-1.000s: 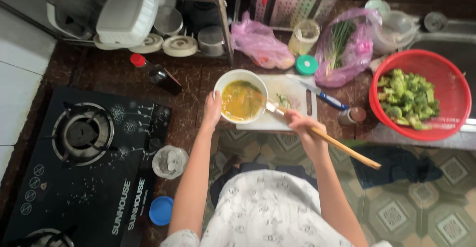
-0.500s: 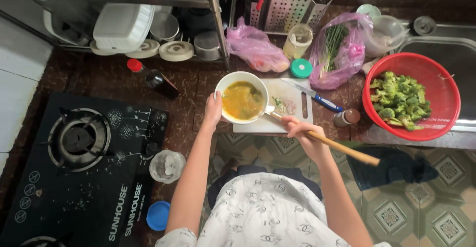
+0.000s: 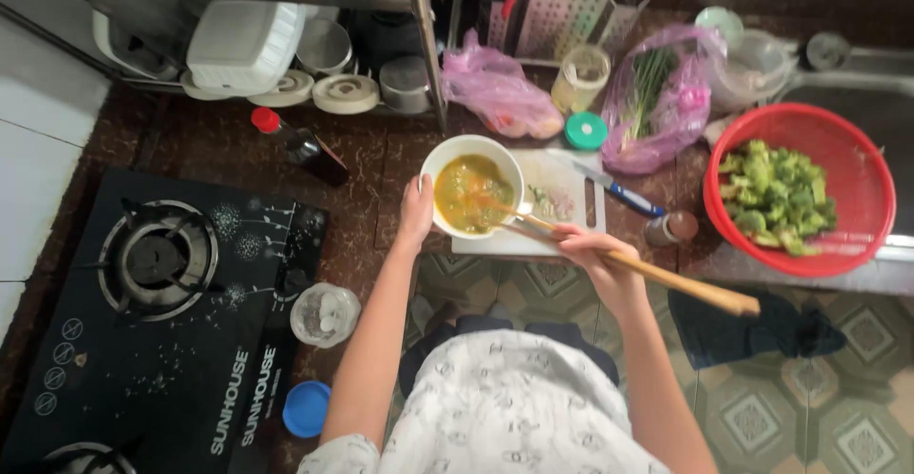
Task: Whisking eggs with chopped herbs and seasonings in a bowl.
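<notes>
Two hands work at frame centre: the left hand (image 3: 416, 209) cups the white bowl (image 3: 472, 188) of beaten egg on the tabletop (image 3: 362, 165), steadying it, while the right hand (image 3: 595, 255) grips wooden chopsticks (image 3: 609, 260) dipped into it.

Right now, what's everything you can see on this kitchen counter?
Bowl: one, white, holding yellow beaten egg, on the cutting board.
Cutting board: one, white, counter centre.
Chopsticks: one pair, wooden, tips in the bowl.
Knife: one, blue handle, beside the board.
Colander: one, red, holding green broccoli, far right.
Gas stove: one, black, left.
Sauce bottle: one, dark, red cap.
Plastic bags: two, pink, at the back.
Left hand: steadying the bowl.
Right hand: gripping the chopsticks.
</notes>
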